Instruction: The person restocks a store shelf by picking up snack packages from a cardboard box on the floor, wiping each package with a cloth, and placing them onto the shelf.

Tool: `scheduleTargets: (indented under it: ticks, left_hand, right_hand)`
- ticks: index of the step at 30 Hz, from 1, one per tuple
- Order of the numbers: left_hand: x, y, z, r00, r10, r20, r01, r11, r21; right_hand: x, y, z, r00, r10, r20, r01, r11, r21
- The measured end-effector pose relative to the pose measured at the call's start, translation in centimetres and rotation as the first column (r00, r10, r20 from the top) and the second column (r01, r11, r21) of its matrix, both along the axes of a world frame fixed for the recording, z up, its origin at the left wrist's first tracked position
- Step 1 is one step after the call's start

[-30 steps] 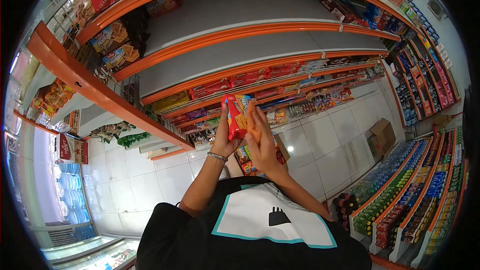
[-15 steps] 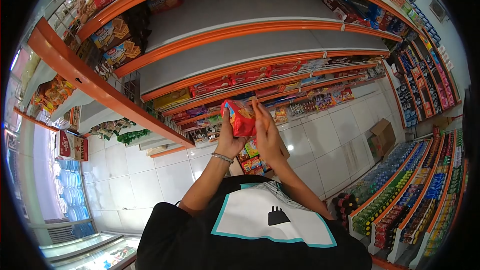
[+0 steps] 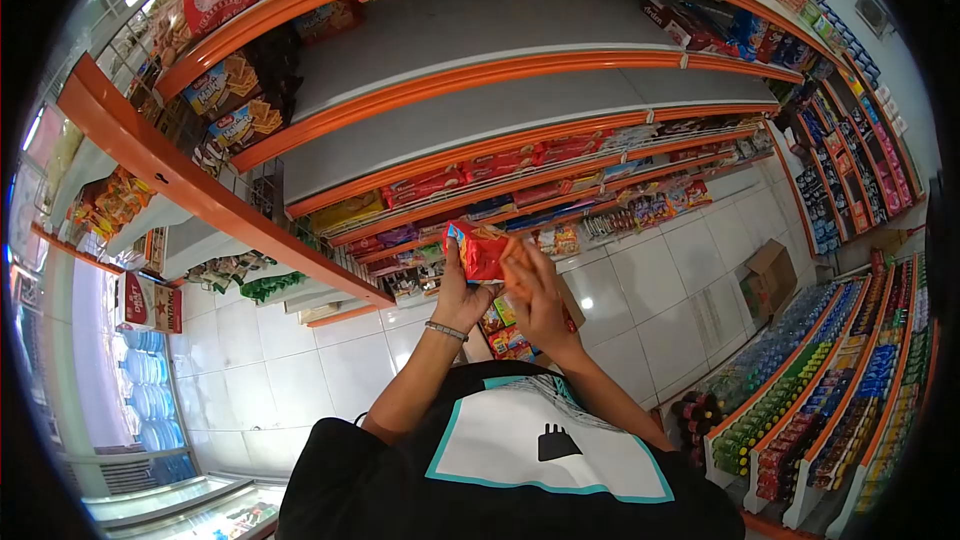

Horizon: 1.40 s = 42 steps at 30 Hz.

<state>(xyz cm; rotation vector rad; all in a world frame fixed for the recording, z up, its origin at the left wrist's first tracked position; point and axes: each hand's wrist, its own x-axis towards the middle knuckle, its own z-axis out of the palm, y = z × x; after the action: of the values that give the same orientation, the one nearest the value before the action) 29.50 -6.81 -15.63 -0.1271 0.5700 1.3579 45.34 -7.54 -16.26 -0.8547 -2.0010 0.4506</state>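
A red snack packet [image 3: 474,252] with some blue and yellow on its front stands tilted in my left hand [image 3: 460,298], thumb along its near side. Against the packet's right side is my right hand [image 3: 540,308], its fingers bent and slightly blurred. Something orange [image 3: 516,266] shows at those fingers; its kind cannot be made out. Below both hands, an open cardboard box [image 3: 571,306] holds several colourful snack packs [image 3: 507,328], partly hidden by my hands and wrists.
Grey shelves [image 3: 480,15] with orange edges run across in front, with red biscuit packs [image 3: 430,183] lower down. An orange upright [image 3: 190,165] stands at left. Bottle racks [image 3: 800,390] line the right, and a cardboard box [image 3: 770,275] sits on the tiled floor [image 3: 640,290].
My right hand has shifted down, away from the packet's top, and its fingers have bent. The packet has lowered slightly and its front has turned more into view.
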Motion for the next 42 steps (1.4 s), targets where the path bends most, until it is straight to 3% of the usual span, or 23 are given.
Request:
scheduleTargets:
  ticks: [1, 2, 3, 5, 6, 7, 8, 9, 11, 13, 14, 15, 16, 18, 21, 23, 25, 27, 30, 33, 35, 37, 42]
  left_hand:
    - [-0.1, 0.0, -0.4, 0.998, -0.011, 0.068, 0.008, 0.999, 0.042]
    - [-0.2, 0.0, -0.6, 0.991, -0.026, 0.134, 0.014, 0.996, 0.088]
    - [-0.3, 0.0, -0.4, 0.991, -0.028, 0.132, 0.016, 0.996, 0.088]
    - [-0.4, -0.3, -0.1, 0.991, -0.085, 0.106, 0.062, 0.976, 0.208]
    - [-0.4, -0.3, -0.3, 0.990, -0.091, 0.105, 0.068, 0.977, 0.204]
    - [-0.3, -0.2, -0.4, 0.987, -0.121, -0.106, 0.141, 0.968, 0.207]
    - [-0.2, -0.1, -0.6, 0.940, -0.144, -0.311, 0.212, 0.957, 0.197]
    - [0.0, -0.3, 0.1, 0.939, -0.149, -0.310, 0.217, 0.957, 0.195]
    - [0.2, -1.1, 2.4, 0.852, -0.001, -0.524, 0.104, 0.981, 0.166]
    - [-0.9, -0.4, 1.7, 0.835, 0.046, -0.548, 0.101, 0.967, 0.235]
    - [-1.5, -0.2, 1.5, 0.879, -0.036, -0.475, 0.149, 0.968, 0.203]
    - [-1.9, -0.2, 1.9, 0.911, -0.116, -0.395, 0.198, 0.965, 0.174]
    - [-2.2, -0.6, 2.7, 0.929, -0.186, -0.320, 0.254, 0.949, 0.186]
    - [-2.1, -0.9, 2.6, 0.910, -0.217, -0.353, 0.287, 0.945, 0.158]
    - [-2.4, -1.3, 1.6, 0.869, -0.272, -0.414, 0.336, 0.938, 0.089]
    - [-2.8, -1.2, 0.8, 0.875, -0.308, -0.374, 0.371, 0.922, 0.111]
    - [-3.1, -0.9, 0.7, 0.892, -0.295, -0.343, 0.356, 0.925, 0.130]
    - [-3.3, -0.7, 0.7, 0.907, -0.281, -0.313, 0.340, 0.928, 0.151]
    - [-3.0, -0.5, 1.0, 0.956, -0.244, -0.165, 0.275, 0.941, 0.198]
    - [-3.2, -1.2, 0.8, 0.950, -0.234, -0.206, 0.276, 0.938, 0.209]
    - [-2.8, -1.4, 0.9, 0.945, -0.252, -0.207, 0.291, 0.938, 0.188]
    - [-2.4, -1.3, 0.8, 0.925, -0.266, -0.271, 0.322, 0.928, 0.187]
    - [-1.8, -1.0, 0.4, 0.940, -0.216, -0.265, 0.263, 0.952, 0.158]
  right_hand:
    - [-0.1, -0.1, -0.1, 0.979, -0.015, -0.203, -0.012, 0.991, -0.132]
    - [-0.2, 0.0, -0.2, 0.979, -0.016, -0.204, -0.012, 0.991, -0.132]
    - [-0.3, 0.2, -0.5, 0.912, -0.144, -0.384, -0.020, 0.920, -0.392]
    - [-0.4, 0.6, -0.9, 0.671, -0.495, -0.551, -0.199, 0.596, -0.778]
    - [-0.1, 0.8, -0.5, 0.666, -0.369, -0.648, -0.384, 0.575, -0.722]
    - [-0.3, 0.5, 0.4, 0.662, -0.375, -0.649, -0.382, 0.576, -0.723]
    - [-0.8, 0.1, 1.2, 0.723, -0.277, -0.633, -0.330, 0.667, -0.668]
    - [-1.1, -0.2, 1.7, 0.781, -0.180, -0.597, -0.284, 0.749, -0.598]
    - [-1.1, -0.4, 1.2, 0.783, -0.160, -0.601, -0.285, 0.766, -0.576]
    - [-1.0, -0.3, 1.3, 0.928, -0.042, -0.371, -0.079, 0.949, -0.304]
    - [-0.9, -0.3, 1.2, 0.966, -0.003, -0.259, -0.054, 0.976, -0.212]
    - [-0.9, -0.6, 1.7, 0.966, -0.001, -0.259, -0.056, 0.975, -0.215]
    - [-1.0, -0.9, 2.3, 0.993, 0.041, -0.110, -0.050, 0.995, -0.086]
    - [-1.1, -1.1, 3.4, 0.991, 0.069, 0.118, -0.078, 0.995, 0.068]
    - [-0.7, 0.9, 5.1, 0.979, 0.102, 0.174, -0.126, 0.983, 0.135]
    - [-0.9, 2.0, 4.5, 0.987, 0.080, 0.142, -0.095, 0.990, 0.102]
    - [-1.8, 2.7, 4.0, 0.993, 0.022, -0.114, -0.032, 0.996, -0.081]
    - [-2.3, 1.2, 3.9, 0.994, 0.021, -0.103, -0.032, 0.994, -0.106]
    - [-2.4, -1.1, 4.7, 0.978, 0.153, 0.141, -0.157, 0.987, 0.019]
    - [-1.7, -0.2, 5.2, 0.960, 0.204, 0.190, -0.210, 0.978, 0.014]
    - [-1.6, 1.2, 4.9, 0.973, 0.143, 0.182, -0.155, 0.987, 0.052]
    - [-1.7, 2.2, 4.2, 0.986, 0.040, -0.162, -0.055, 0.995, -0.088]
    - [-2.4, 1.7, 3.1, 0.928, 0.036, -0.371, -0.151, 0.947, -0.284]
